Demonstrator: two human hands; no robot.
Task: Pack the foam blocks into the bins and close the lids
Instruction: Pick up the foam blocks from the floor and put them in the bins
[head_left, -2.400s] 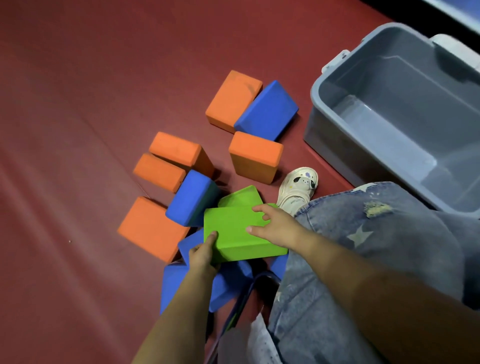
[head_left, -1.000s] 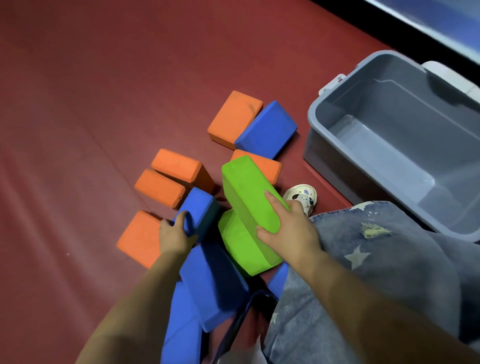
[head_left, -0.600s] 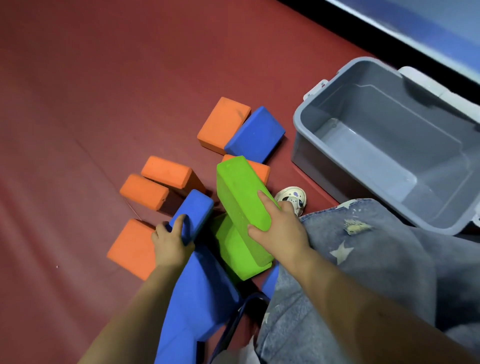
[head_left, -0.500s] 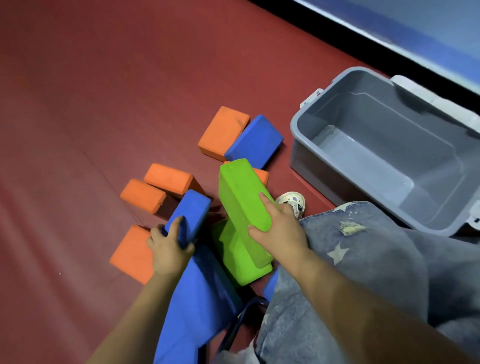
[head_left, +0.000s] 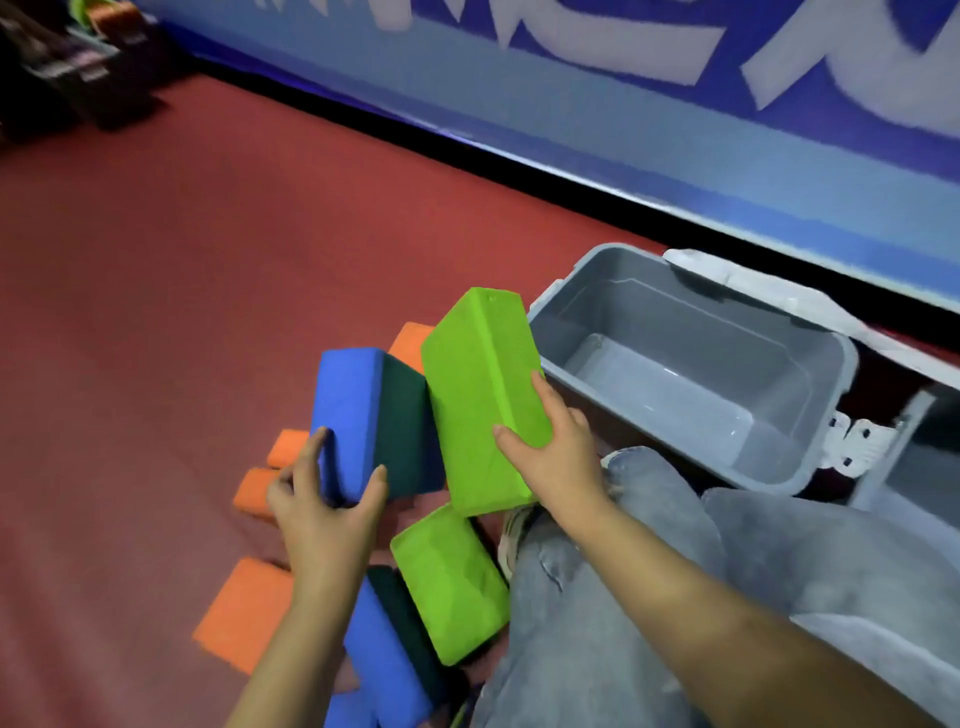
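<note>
Matte green block (head_left: 480, 395), seemingly foam; open grey bin (head_left: 691, 317).

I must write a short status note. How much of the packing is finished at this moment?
Done: nothing yet; the grey bin holds no blocks. In hand: the left hand grips a blue block, the right hand a green block. Left: a second green block, blue and orange blocks on the floor; lids open.
</note>
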